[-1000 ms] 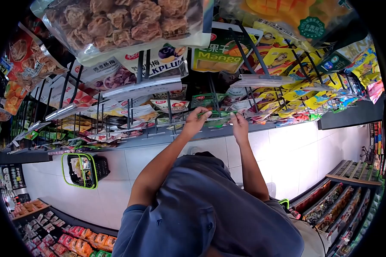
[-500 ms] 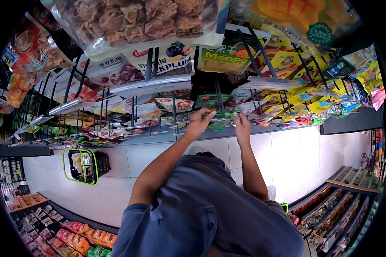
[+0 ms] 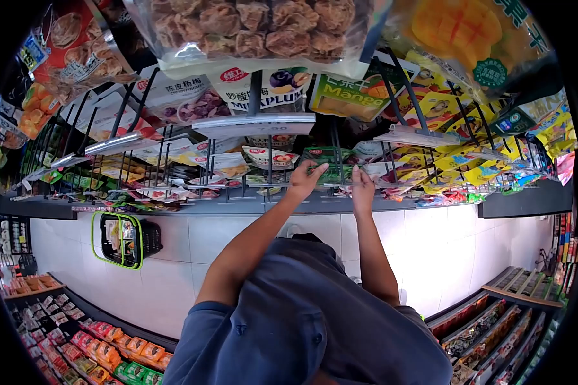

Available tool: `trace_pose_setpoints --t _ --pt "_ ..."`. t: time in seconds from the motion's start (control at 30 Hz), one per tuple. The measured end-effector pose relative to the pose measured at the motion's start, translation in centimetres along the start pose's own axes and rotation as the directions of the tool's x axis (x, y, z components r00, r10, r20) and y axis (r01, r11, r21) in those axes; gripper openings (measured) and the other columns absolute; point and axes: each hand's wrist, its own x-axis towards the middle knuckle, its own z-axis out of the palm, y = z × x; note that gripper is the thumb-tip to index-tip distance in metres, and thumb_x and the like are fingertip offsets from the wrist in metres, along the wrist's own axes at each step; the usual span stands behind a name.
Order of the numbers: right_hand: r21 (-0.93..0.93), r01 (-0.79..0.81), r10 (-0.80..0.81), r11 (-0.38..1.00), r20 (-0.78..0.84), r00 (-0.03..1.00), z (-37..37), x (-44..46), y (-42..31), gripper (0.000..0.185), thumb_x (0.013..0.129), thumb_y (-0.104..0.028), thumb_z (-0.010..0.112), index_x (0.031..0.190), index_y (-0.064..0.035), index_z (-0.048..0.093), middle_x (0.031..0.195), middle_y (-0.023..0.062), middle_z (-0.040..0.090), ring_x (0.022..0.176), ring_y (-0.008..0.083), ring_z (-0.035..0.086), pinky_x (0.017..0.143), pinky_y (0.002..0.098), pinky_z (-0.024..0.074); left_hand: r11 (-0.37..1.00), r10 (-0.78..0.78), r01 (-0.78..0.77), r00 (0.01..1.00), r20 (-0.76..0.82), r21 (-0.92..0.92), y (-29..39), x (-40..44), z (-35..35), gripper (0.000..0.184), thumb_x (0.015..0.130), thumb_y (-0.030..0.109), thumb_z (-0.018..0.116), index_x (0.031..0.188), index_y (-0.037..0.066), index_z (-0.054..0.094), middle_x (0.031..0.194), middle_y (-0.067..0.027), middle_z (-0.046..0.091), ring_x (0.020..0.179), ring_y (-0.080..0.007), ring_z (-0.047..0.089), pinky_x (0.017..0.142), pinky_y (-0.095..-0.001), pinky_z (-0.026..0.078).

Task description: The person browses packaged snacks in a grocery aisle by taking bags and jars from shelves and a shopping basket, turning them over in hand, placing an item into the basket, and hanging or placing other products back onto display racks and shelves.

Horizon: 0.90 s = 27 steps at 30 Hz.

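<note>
Low on the hanging snack display, a green snack bag (image 3: 338,174) is stretched between my two hands. My left hand (image 3: 306,179) pinches its left side, thumb on top. At its right side my right hand (image 3: 363,187) is closed with thumb and finger together on the edge. The bag's print is too small to read. A white plum snack bag (image 3: 271,158) hangs just left of my left hand. Black display hooks (image 3: 335,141) reach out right above the green bag.
Large bags of dried fruit (image 3: 253,29) hang close overhead, with a mango bag (image 3: 353,96) behind. Clear price-tag rails (image 3: 253,125) stick out at hook ends. A black basket with a green rim (image 3: 139,240) stands on the tiled floor (image 3: 173,282). Stocked shelves (image 3: 119,346) line the aisle behind.
Both hands have moved slightly up and inward toward the display, and the green bag now shows more of its face. The view has shifted a little.
</note>
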Motion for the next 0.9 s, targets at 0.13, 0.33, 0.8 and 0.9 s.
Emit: trace_pose_setpoints --t 0.13,0.33,0.8,0.9 --pt "0.096 -0.062 0.061 0.993 0.018 0.998 0.3 0.0 -0.6 0.039 0.096 -0.035 0.059 0.1 0.0026 0.067 0.088 0.0066 0.066 0.081 0.0116 0.054 0.077 0.0253 0.0445 0.996 -0.044 0.048 0.998 0.044 -0.081 2.1 -0.7 -0.9 0.064 0.078 0.058 0.071 0.105 0.001 0.062 0.09 -0.0184 0.068 0.083 -0.0295 0.067 0.077 -0.0365 0.051" --pt "0.13 -0.063 0.059 0.99 0.033 0.998 0.2 -0.4 0.7 0.041 0.096 -0.037 0.059 0.104 0.002 0.066 0.087 0.0043 0.064 0.077 0.0109 0.054 0.071 0.0255 0.0455 0.997 0.076 -0.073 0.993 -0.089 0.035 -0.2 -1.5 -0.8 0.074 0.077 0.062 0.069 0.113 -0.002 0.058 0.103 -0.0227 0.064 0.094 -0.0326 0.063 0.083 -0.0381 0.048" --pt "-0.647 0.552 0.416 0.526 0.762 0.497 -0.7 -10.8 32.0 0.023 0.088 -0.025 0.06 0.086 -0.003 0.067 0.075 0.0088 0.066 0.061 0.0217 0.062 0.051 0.0348 0.0504 0.622 -0.689 0.695 0.705 -0.168 0.362 -29.1 -21.5 -21.7 0.051 0.082 0.041 0.062 0.109 -0.002 0.065 0.117 -0.0253 0.062 0.113 -0.0388 0.058 0.095 -0.0449 0.047" --pt "-0.689 0.505 0.461 0.519 0.724 0.513 2.3 -13.5 25.1 0.022 0.088 -0.024 0.06 0.087 -0.0028 0.067 0.076 0.009 0.066 0.061 0.0217 0.063 0.052 0.0347 0.0507 0.629 -0.653 0.746 0.661 -0.37 0.221 -34.9 -29.5 -26.8 0.041 0.078 0.035 0.061 0.091 -0.004 0.07 0.096 -0.0261 0.067 0.097 -0.0394 0.064 0.087 -0.0454 0.051"
